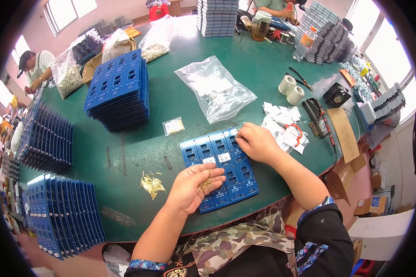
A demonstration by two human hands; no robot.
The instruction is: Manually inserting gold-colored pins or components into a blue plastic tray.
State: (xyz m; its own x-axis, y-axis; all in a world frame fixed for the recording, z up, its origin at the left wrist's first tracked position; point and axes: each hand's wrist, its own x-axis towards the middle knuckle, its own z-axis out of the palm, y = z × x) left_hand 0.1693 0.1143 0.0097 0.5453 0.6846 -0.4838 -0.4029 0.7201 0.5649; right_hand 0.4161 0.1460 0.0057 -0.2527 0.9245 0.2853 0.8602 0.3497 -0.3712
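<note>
Several blue cards (pixel 238 177) with cut-out windows lie side by side on the green table (pixel 171 101) in front of me. My left hand (pixel 192 187) is cupped palm up over the near left cards, holding a small bunch of thin gold pins (pixel 205 183). My right hand (pixel 256 142) rests on the far right end of the row, fingers curled with the tips pressed against a card's top edge. A loose heap of gold pins (pixel 151 183) lies on the table left of my left hand.
A tall stack of blue cards (pixel 120 90) stands at the left, more rows (pixel 64 212) along the near left edge. A clear bag (pixel 215 87), a small packet (pixel 174 125), white labels (pixel 282 124), tape rolls (pixel 291 90) and grey stacks (pixel 217 16) lie beyond. Other people work at the far edges.
</note>
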